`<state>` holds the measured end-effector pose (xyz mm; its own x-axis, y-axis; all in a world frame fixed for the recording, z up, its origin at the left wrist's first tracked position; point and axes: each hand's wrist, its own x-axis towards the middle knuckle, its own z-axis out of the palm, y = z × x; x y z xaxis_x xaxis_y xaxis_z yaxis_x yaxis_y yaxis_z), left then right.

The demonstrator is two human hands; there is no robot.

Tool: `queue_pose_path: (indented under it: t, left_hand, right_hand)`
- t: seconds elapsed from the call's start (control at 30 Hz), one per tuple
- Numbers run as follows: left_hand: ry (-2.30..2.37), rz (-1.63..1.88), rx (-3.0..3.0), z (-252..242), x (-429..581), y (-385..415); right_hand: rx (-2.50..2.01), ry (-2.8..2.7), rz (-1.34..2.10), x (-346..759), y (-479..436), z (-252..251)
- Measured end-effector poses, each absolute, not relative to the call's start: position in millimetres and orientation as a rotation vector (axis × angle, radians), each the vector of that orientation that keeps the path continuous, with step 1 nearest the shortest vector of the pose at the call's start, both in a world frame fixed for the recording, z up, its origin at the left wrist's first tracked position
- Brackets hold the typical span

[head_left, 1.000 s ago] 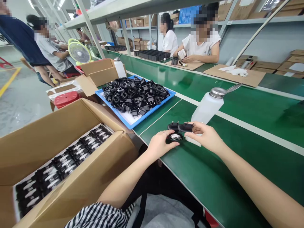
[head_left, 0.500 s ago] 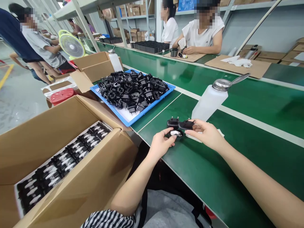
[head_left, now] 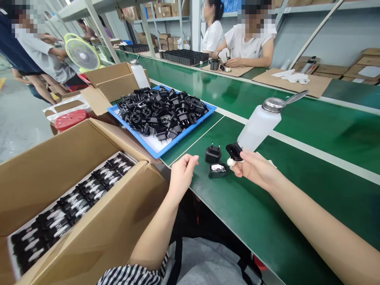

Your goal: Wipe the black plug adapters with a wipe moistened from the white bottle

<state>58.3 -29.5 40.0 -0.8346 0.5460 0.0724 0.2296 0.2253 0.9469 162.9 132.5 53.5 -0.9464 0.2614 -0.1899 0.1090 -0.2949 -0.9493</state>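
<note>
My right hand (head_left: 252, 169) pinches a black plug cover (head_left: 234, 151) just above the green bench (head_left: 267, 213), its hollow side tilted toward me. My left hand (head_left: 181, 174) hovers at the bench edge with fingers curled and nothing in them. Between the two hands lie an open black plug base (head_left: 217, 170) with metal parts showing and an upright black plug (head_left: 213, 154) with two pins up. A white squeeze bottle (head_left: 259, 126) with a metal cap stands just behind my right hand.
A blue tray (head_left: 154, 149) heaped with black plug parts sits to the left. A large cardboard box (head_left: 97, 233) of packed black parts stands at my left side. Smaller boxes, a second bottle (head_left: 139, 75) and a fan (head_left: 82, 54) lie beyond. Other people work across the conveyor.
My left hand let go of the plug base and drew back left. My right hand lifted the black cover off the bench and turned it. The view shifted slightly.
</note>
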Motion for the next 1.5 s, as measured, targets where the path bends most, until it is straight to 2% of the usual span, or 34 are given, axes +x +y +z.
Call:
queue_pose_path:
  t: [0.2,0.27,0.33,0.53,0.7,0.93,1.27,1.37,1.5]
  left_hand:
    - [2.133,1.681,0.862,45,63,-21]
    - [2.114,1.735,0.944,45,64,-19]
    - [2.160,1.729,1.026,44,65,-18]
    - [2.239,1.413,1.146,43,66,-21]
    - [2.247,1.205,1.219,41,67,-17]
    - [2.165,1.223,1.221,40,63,-13]
    - [2.156,1.182,1.230,42,60,-12]
    - [2.205,1.057,1.299,46,58,-13]
    - [2.307,0.662,1.420,60,58,-14]
  right_hand:
    - [-0.380,-1.780,2.521,164,129,55]
    - [-0.365,-1.856,2.448,165,128,56]
    - [-0.385,-2.033,2.225,165,127,56]
    - [-0.292,-2.580,1.114,165,123,53]
    - [-0.188,-2.787,0.748,164,119,50]
    - [-0.379,-2.887,0.897,160,121,48]
    - [-0.272,-2.901,1.010,150,117,60]
    - [-0.293,-2.938,1.053,148,119,61]
    - [-0.373,-3.070,1.012,145,120,67]
